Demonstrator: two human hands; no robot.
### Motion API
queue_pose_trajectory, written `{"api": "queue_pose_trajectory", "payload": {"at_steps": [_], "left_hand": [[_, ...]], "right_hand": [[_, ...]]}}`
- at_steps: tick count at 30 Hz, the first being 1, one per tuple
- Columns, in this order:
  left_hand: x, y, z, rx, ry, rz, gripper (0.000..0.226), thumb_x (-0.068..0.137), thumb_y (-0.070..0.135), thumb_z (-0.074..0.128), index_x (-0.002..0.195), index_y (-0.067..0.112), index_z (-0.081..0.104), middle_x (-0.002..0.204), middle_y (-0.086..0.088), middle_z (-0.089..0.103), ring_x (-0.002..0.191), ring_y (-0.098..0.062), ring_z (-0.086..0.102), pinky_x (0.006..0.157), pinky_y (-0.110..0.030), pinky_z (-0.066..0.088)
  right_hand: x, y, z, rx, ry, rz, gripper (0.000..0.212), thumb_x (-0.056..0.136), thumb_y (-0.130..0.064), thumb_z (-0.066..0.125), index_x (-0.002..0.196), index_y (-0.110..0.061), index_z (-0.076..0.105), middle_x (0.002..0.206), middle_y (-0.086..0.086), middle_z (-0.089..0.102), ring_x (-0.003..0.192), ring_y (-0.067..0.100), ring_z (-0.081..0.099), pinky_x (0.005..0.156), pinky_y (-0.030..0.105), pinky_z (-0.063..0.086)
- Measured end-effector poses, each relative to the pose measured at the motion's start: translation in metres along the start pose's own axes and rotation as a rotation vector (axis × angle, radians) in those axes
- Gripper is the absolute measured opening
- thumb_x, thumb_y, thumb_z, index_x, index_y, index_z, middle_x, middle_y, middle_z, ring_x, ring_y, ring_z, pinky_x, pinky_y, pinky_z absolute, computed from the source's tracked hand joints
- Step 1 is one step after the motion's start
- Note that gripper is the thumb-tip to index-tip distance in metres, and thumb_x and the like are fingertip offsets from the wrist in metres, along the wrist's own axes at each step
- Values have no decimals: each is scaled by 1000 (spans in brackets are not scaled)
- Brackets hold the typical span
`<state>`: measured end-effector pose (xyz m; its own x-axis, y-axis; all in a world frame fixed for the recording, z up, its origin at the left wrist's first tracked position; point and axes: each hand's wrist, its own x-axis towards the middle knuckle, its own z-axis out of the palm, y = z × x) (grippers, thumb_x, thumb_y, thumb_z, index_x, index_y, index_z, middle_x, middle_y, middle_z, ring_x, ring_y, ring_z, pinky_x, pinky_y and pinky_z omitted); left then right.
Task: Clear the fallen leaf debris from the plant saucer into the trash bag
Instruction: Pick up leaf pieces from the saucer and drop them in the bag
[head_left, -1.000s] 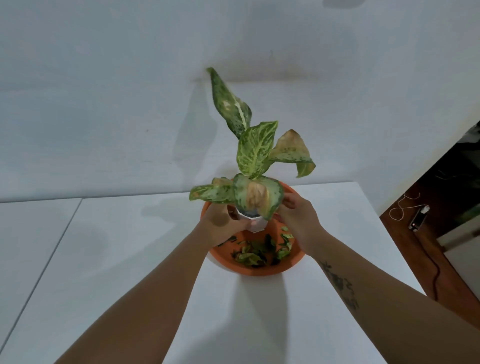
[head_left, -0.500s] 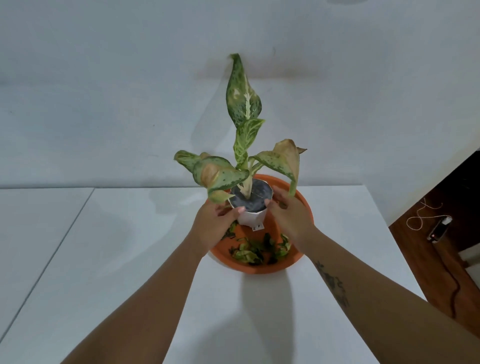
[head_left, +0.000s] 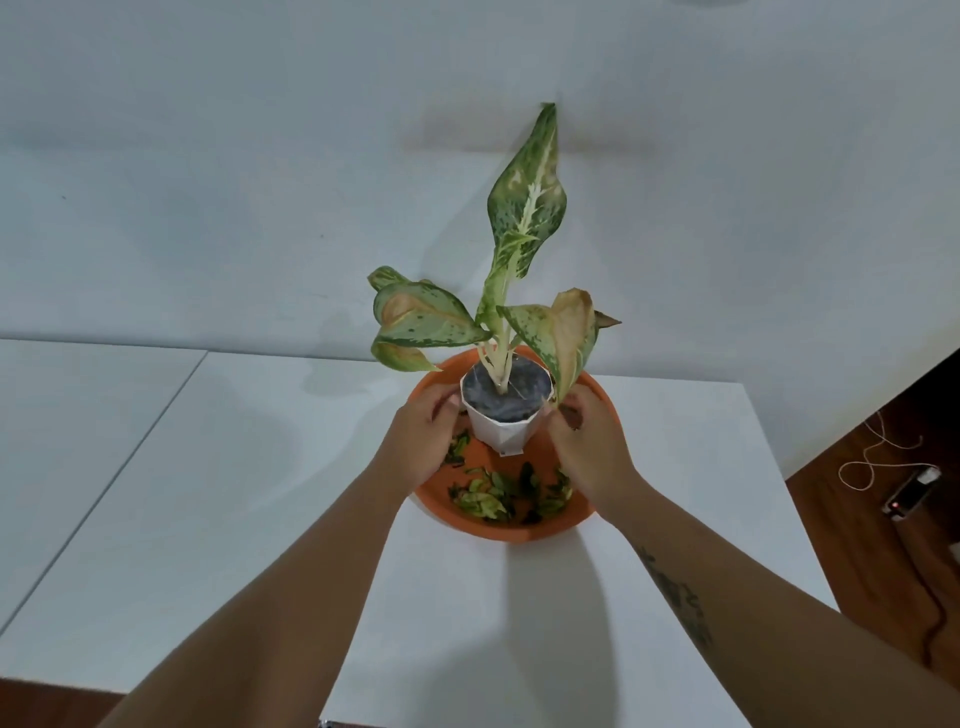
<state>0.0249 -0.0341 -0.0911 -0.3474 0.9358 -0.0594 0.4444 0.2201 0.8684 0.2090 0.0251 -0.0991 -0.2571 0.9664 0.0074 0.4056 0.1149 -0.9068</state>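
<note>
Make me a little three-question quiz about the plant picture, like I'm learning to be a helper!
1. True or false: both hands hold the white pot.
2. Where do the fallen leaf bits lie?
A. on the white table
B. in the orange saucer, in front of the pot
C. on the soil in the pot
3. Fill in: the saucer sits on a white ____.

Key
1. True: the left hand and the right hand press on opposite sides of the pot.
2. B
3. table
</note>
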Motion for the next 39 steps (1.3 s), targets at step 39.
{"api": "queue_pose_trajectory", "payload": {"at_steps": [39], "left_hand": [[-14, -21, 8, 708, -486, 157, 75, 73, 54, 74, 138, 29, 47, 141, -2, 44, 133, -27, 36, 110, -45, 36]], "right_hand": [[-21, 8, 1, -860, -591, -73, 65, 78, -47, 66, 137, -37, 41, 134, 4, 45, 120, 31, 42, 105, 42, 37]]}}
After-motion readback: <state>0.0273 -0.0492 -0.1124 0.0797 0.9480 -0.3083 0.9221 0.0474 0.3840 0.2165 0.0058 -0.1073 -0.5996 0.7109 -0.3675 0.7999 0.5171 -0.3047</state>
